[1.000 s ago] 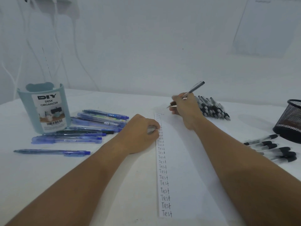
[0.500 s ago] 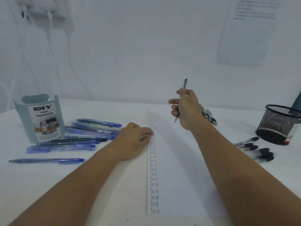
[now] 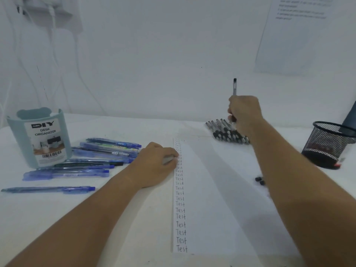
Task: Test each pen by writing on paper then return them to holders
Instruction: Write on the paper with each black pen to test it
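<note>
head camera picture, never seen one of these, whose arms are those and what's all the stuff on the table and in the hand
The camera sits on a person's head, looking forward and down, so the two arms are that person's own; there is no machine. The left hand rests on the edge of a sheet of paper with "Test" written down it many times. The right hand grips a grey pen, its top end pointing up, above a pile of black-tipped pens. At the left lie blue pens beside a pale teal desk organizer. At the right stands a black mesh holder. Everything is on a white table.
</note>
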{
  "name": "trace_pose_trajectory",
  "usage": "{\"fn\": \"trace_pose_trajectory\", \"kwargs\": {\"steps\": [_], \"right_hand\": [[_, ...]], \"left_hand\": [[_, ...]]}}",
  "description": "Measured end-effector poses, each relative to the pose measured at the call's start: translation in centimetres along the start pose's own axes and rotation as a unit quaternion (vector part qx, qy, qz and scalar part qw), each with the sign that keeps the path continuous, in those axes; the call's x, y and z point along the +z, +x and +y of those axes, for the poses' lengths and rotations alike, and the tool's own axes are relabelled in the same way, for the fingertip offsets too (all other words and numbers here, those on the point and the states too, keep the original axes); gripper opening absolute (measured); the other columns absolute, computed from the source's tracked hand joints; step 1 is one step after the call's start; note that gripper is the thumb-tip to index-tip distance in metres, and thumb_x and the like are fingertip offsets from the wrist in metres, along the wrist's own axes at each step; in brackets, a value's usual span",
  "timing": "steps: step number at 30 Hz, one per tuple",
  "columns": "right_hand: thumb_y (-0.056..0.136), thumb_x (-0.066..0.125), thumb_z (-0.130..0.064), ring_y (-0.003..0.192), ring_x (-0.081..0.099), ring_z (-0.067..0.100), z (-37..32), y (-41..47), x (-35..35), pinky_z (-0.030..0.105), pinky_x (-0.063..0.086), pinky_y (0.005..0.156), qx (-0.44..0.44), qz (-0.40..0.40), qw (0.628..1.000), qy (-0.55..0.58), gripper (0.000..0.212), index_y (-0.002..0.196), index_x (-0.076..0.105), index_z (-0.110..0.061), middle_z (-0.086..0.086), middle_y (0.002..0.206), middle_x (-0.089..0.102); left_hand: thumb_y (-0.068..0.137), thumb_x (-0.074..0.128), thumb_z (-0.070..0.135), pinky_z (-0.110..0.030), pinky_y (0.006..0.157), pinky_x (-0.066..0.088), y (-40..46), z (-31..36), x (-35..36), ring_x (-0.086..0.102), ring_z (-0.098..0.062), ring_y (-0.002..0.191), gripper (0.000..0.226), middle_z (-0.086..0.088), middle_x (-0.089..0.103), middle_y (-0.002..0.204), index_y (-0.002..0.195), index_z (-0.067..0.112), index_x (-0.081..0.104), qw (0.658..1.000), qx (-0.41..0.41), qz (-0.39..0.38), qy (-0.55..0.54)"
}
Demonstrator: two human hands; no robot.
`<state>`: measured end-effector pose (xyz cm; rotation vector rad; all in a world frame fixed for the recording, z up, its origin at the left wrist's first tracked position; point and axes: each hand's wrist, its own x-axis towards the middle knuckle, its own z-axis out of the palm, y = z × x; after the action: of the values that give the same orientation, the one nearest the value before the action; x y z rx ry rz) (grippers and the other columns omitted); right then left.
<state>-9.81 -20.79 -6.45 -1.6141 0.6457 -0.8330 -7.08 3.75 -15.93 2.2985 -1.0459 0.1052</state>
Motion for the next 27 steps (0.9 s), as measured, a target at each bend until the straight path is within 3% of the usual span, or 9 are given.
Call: {"fn": "trace_pose_trajectory", "kwargs": {"steps": [3, 5, 8, 11, 14, 16, 21, 24, 27], "right_hand": [[0.093, 0.05, -0.003, 0.036, 0.057, 0.005, -0.6, 1.9, -2.1, 0.017, 0.04, 0.04, -0.044, 0.004, 0.975, -0.22, 0.011, 0.083, 0.056, -0.004, 0.003, 0.058, 0.062], [0.091, 0.052, 0.0, 0.045, 0.059, 0.012, -0.4, 2.5, -2.7, 0.022, 0.038, 0.044, -0.056, 0.003, 0.941, -0.335, 0.024, 0.069, 0.045, -0.006, -0.002, 0.035, 0.05], [0.086, 0.052, 0.007, 0.065, 0.053, 0.027, 0.7, 3.0, -2.6, 0.024, 0.034, 0.05, -0.073, 0.029, 0.895, -0.439, 0.03, 0.063, 0.037, -0.007, 0.008, 0.055, 0.046], [0.089, 0.058, -0.002, 0.083, 0.049, 0.029, 2.4, 3.8, -2.2, 0.028, 0.04, 0.068, -0.081, 0.05, 0.889, -0.447, 0.035, 0.065, 0.032, -0.007, 0.011, 0.076, 0.046], [0.09, 0.058, -0.006, 0.075, 0.047, 0.026, 3.8, 4.4, -1.9, 0.025, 0.03, 0.051, -0.079, 0.033, 0.888, -0.451, 0.034, 0.065, 0.034, -0.01, 0.01, 0.077, 0.043], [0.09, 0.053, -0.002, 0.076, 0.044, 0.026, 4.2, 4.7, -1.9, 0.024, 0.027, 0.049, -0.078, 0.02, 0.888, -0.453, 0.033, 0.065, 0.035, -0.013, 0.009, 0.074, 0.039], [0.084, 0.049, 0.011, 0.051, 0.033, 0.016, 4.7, 4.7, -1.6, 0.023, 0.023, 0.046, -0.065, 0.025, 0.876, -0.478, 0.032, 0.062, 0.037, -0.01, 0.005, 0.063, 0.037], [0.082, 0.05, 0.009, 0.057, 0.05, 0.023, 5.1, 4.9, -1.8, 0.021, 0.032, 0.047, -0.062, 0.02, 0.895, -0.442, 0.011, 0.079, 0.058, 0.002, 0.015, 0.076, 0.057], [0.085, 0.056, 0.003, 0.082, 0.07, 0.031, 5.1, 5.2, -2.1, 0.028, 0.052, 0.06, -0.079, 0.014, 0.905, -0.417, 0.019, 0.099, 0.068, 0.008, 0.019, 0.099, 0.072]], "left_hand": [[0.095, 0.047, 0.034, -0.03, 0.105, 0.032, 0.0, 0.0, 0.1, 0.031, -0.006, 0.126, 0.03, 0.005, 0.053, 0.117, 0.123, 0.034, 0.057, 1.0, -0.009, -0.004, 0.003], [0.095, 0.047, 0.035, -0.029, 0.104, 0.032, 0.0, -0.1, 0.1, 0.031, -0.007, 0.127, 0.029, 0.004, 0.052, 0.116, 0.123, 0.035, 0.057, 1.0, -0.013, -0.006, 0.004], [0.095, 0.047, 0.036, -0.03, 0.104, 0.033, 0.0, -0.2, 0.1, 0.031, -0.007, 0.127, 0.029, 0.004, 0.051, 0.117, 0.122, 0.037, 0.057, 1.0, -0.014, -0.008, 0.006], [0.095, 0.048, 0.036, -0.029, 0.104, 0.032, 0.0, -0.2, 0.1, 0.031, -0.006, 0.127, 0.029, 0.005, 0.053, 0.119, 0.122, 0.036, 0.058, 1.0, -0.012, -0.005, 0.0], [0.095, 0.048, 0.035, -0.026, 0.104, 0.031, 0.0, -0.2, 0.1, 0.031, -0.005, 0.125, 0.03, 0.008, 0.054, 0.12, 0.123, 0.035, 0.058, 1.0, -0.007, -0.004, 0.0], [0.095, 0.048, 0.035, -0.024, 0.102, 0.03, 0.0, -0.3, 0.1, 0.031, -0.004, 0.125, 0.03, 0.008, 0.053, 0.119, 0.123, 0.035, 0.057, 1.0, -0.008, -0.004, -0.001], [0.095, 0.049, 0.035, -0.022, 0.099, 0.029, 0.1, -0.3, 0.2, 0.03, -0.003, 0.125, 0.03, 0.009, 0.049, 0.113, 0.124, 0.035, 0.057, 1.0, -0.01, -0.002, -0.006], [0.095, 0.049, 0.036, -0.023, 0.101, 0.03, 0.1, -0.4, 0.2, 0.031, -0.004, 0.126, 0.03, 0.008, 0.05, 0.115, 0.124, 0.036, 0.057, 1.0, -0.006, -0.001, -0.006], [0.094, 0.049, 0.036, -0.027, 0.104, 0.031, 0.1, -0.5, 0.2, 0.031, -0.005, 0.126, 0.03, 0.006, 0.052, 0.12, 0.123, 0.036, 0.058, 1.0, -0.006, -0.001, -0.004]]}}
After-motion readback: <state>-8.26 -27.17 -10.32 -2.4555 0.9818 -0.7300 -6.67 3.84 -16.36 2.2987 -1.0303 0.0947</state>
